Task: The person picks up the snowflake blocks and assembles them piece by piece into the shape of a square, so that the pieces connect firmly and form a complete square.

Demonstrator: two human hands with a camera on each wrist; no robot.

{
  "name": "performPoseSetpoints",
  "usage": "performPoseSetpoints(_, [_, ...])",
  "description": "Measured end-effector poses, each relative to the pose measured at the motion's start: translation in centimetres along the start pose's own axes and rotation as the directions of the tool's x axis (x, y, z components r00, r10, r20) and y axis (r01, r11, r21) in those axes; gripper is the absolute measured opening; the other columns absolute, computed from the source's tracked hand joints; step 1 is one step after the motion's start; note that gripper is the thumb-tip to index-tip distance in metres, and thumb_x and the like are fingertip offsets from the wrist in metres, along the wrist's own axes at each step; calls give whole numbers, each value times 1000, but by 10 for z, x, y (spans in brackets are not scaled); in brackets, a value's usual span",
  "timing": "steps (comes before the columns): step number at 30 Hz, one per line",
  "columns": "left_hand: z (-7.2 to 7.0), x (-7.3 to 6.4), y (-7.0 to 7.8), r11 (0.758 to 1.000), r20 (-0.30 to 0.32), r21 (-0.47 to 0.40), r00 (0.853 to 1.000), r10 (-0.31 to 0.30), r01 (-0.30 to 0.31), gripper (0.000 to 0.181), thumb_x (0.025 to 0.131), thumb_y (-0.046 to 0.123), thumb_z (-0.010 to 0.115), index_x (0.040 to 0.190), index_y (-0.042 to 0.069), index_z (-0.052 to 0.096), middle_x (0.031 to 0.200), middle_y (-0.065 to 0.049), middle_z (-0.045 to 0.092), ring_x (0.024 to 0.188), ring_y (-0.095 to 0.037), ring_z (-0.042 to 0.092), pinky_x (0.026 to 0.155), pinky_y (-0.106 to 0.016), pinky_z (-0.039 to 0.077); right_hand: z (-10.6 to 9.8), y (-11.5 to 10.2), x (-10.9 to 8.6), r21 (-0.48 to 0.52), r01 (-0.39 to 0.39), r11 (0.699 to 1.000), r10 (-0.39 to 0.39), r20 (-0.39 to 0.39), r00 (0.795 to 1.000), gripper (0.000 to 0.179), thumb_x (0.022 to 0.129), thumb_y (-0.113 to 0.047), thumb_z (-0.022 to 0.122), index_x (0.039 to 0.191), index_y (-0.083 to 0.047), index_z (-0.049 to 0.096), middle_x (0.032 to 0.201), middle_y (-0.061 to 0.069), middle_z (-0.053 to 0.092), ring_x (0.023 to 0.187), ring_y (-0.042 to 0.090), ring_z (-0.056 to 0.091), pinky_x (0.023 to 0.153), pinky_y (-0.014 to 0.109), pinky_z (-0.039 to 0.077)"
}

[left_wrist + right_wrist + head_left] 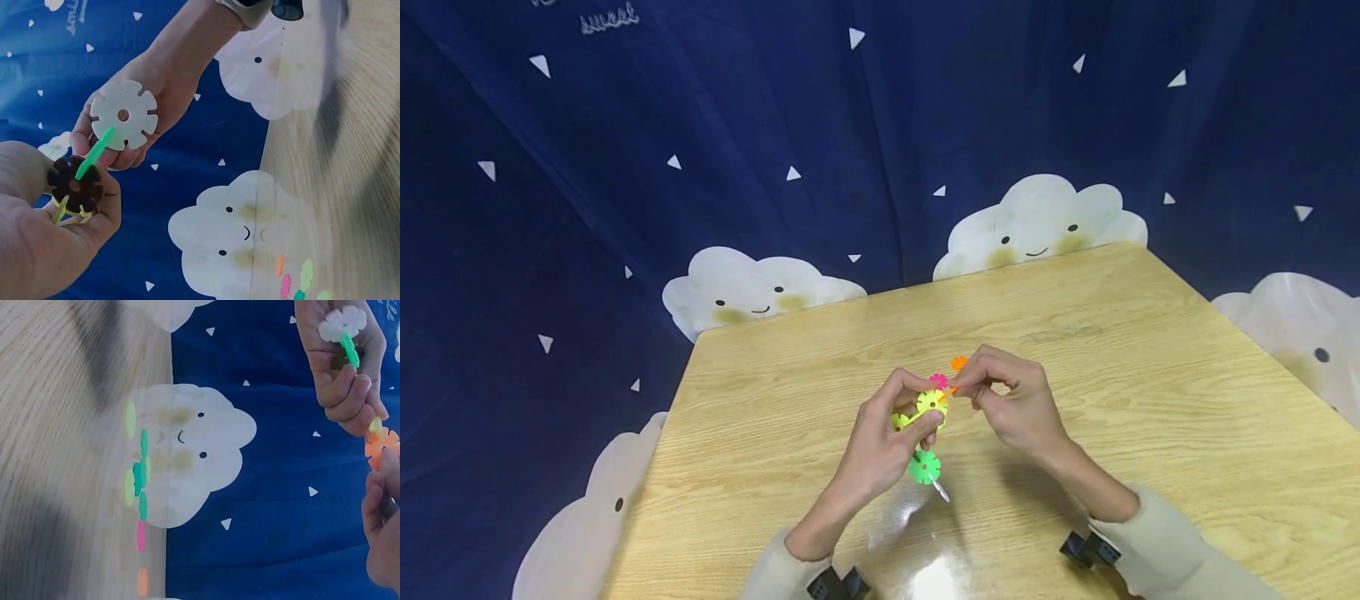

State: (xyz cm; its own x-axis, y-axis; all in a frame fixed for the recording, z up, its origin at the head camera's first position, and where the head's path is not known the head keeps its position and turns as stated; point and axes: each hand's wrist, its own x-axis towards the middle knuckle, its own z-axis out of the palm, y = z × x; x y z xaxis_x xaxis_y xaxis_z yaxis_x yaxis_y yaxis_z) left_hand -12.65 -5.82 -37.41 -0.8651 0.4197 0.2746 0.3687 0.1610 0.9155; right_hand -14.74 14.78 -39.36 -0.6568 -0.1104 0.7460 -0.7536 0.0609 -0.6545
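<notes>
My left hand [880, 433] grips a joined cluster of notched plastic discs between thumb and fingers. A yellow disc [932, 403] faces up by the thumb. Below hang a brown disc [75, 185], a green disc [924, 467] and a white disc [124, 115], linked edge to edge by their slots. My right hand [1011, 400] pinches an orange disc [380, 447] between thumb and fingertips. That disc's edge meets the yellow piece at my left fingertips. The fingers partly hide the cluster's middle.
On the wooden table [775, 400], beyond the hands, lie loose discs, among them a pink one [938, 381] and another orange one [959, 363]. Several yellow and green discs [130, 486] show there too. A dark blue curtain [737, 108] with clouds hangs behind the table.
</notes>
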Motion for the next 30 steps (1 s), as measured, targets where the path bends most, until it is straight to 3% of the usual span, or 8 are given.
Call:
performPoseSetpoints(5, [0, 0, 1, 1000, -1, -13, 1000, -9, 9, 26, 97, 4, 70, 121, 9, 61, 84, -10, 69, 65, -11, 62, 55, -18, 50, 0, 0, 3, -6, 50, 999, -50, 19, 999, 54, 70, 34, 45, 82, -9, 75, 77, 2, 67, 66, 12, 59, 58, 20, 53])
performPoseSetpoints(14, [-1, 0, -2, 995, 23, -77, 997, -67, 69, 30, 100, 6, 68, 127, 4, 56, 93, -13, 69, 69, -14, 65, 58, -21, 56, -6, 1, 7, -28, -5, 1000, 8, 116, 993, 34, 84, 23, 71, 92, -9, 79, 82, 2, 69, 61, 13, 58, 53, 21, 51])
performPoseSetpoints(20, [-2, -1, -5, 993, 42, -87, 996, -78, 82, 32, 103, 16, 67, 130, 5, 54, 95, -12, 70, 71, -26, 70, 59, -27, 59, -8, 2, 8, -37, -30, 999, 35, 143, 989, 27, 86, 17, 74, 96, -7, 80, 85, 5, 72, 62, 14, 59, 55, 22, 52])
performPoseSetpoints(26, [0, -1, -5, 986, 59, -136, 994, -93, 100, 26, 107, 26, 60, 128, 14, 52, 96, -10, 69, 62, -16, 66, 54, -26, 56, -5, 2, 9, -20, -36, 999, 39, 187, 982, 27, 88, 14, 74, 98, -10, 80, 88, -2, 72, 63, 14, 60, 56, 23, 53])
performPoseSetpoints(30, [2, -1, -5, 980, 58, -169, 994, -94, 103, 28, 109, 29, 57, 131, 14, 49, 103, -10, 67, 57, -14, 61, 49, -23, 51, -2, 1, 11, -13, -33, 999, 35, 214, 976, 24, 89, 10, 75, 101, -10, 80, 87, -3, 72, 65, 13, 61, 58, 22, 53])
